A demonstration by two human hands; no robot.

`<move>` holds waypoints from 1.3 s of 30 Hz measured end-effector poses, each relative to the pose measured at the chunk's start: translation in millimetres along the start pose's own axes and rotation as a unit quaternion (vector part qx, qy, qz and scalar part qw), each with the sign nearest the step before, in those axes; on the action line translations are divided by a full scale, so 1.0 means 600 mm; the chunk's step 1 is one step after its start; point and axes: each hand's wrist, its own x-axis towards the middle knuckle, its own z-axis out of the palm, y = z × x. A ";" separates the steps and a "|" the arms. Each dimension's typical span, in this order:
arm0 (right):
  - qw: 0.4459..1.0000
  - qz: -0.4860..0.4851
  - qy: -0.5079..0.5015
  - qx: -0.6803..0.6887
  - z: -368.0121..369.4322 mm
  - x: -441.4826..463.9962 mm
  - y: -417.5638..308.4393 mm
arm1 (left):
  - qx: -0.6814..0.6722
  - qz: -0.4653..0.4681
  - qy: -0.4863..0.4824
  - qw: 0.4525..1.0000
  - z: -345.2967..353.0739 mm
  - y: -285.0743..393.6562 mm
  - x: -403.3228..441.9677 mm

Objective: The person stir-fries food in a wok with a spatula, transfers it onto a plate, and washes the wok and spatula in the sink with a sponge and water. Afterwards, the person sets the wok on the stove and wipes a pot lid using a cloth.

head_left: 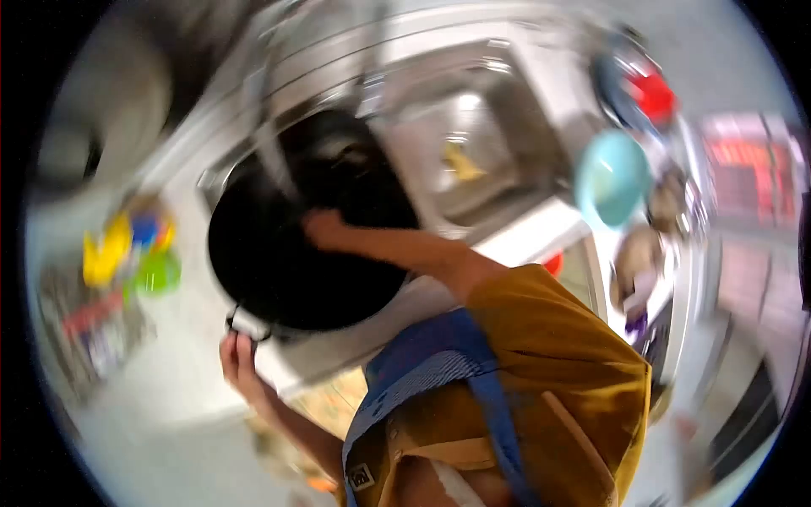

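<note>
white counter [186, 363] surrounds a steel sink [500, 49] with two basins, and a pale blue bowl [614, 177] is at the right. the big black pan [296, 275] sits over the left basin. your left hand [243, 372] pinches the handle [231, 322] at its near left edge. your right hand [325, 228] is over the pan's dark inside, but blurred; i cannot tell whether its fingers are spread or pressed together. one yellow thing [460, 160] lies in the right basin.

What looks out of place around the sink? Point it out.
A yellow item lies loose in the right-hand sink basin, bright against bare metal, so it looks stray; blur hides what it is. No spill or damage is clear.
</note>
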 end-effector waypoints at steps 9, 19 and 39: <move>0.916 -0.197 0.244 0.250 -0.277 -0.376 -0.089 | 0.012 0.052 -0.116 0.992 -0.027 -0.025 0.032; 0.859 -0.147 0.198 0.449 -0.100 -0.495 -0.074 | 0.251 0.349 0.118 0.895 -0.008 -0.033 0.011; 0.837 0.273 0.364 0.303 0.345 -1.367 0.189 | -0.033 0.179 -0.675 0.715 0.510 -0.114 -0.888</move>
